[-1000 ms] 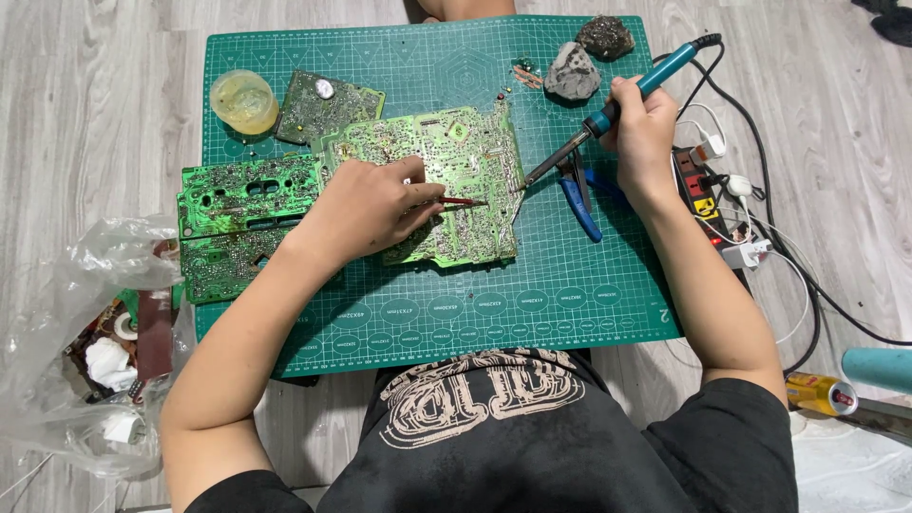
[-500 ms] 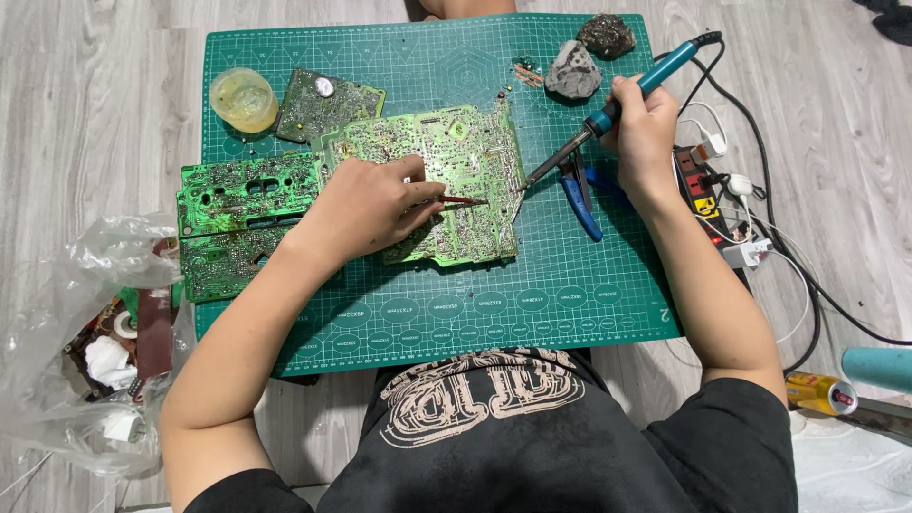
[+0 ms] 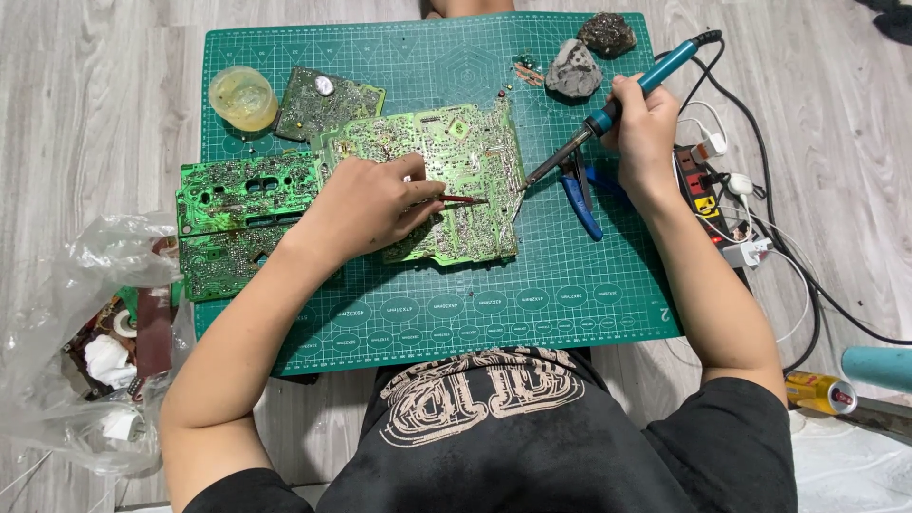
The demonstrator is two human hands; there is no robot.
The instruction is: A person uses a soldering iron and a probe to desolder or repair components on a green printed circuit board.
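In the middle of the frame, the left hand (image 3: pixel 366 204) pinches red tweezers (image 3: pixel 463 199) on the board (image 3: pixel 446 152). The right hand (image 3: pixel 646 128) grips the iron (image 3: pixel 608 119). Its hot tip could slip and burn fingers.

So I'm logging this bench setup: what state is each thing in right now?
Left hand: closed on thin red-tipped tool, resting on big board.
Right hand: gripping soldering iron, tip at the board's right edge.
Side boards: lying flat on mat, untouched.
Jar: standing on the mat, lid state unclear.
Blue pliers: lying unused.
Power strip: plugs inserted.
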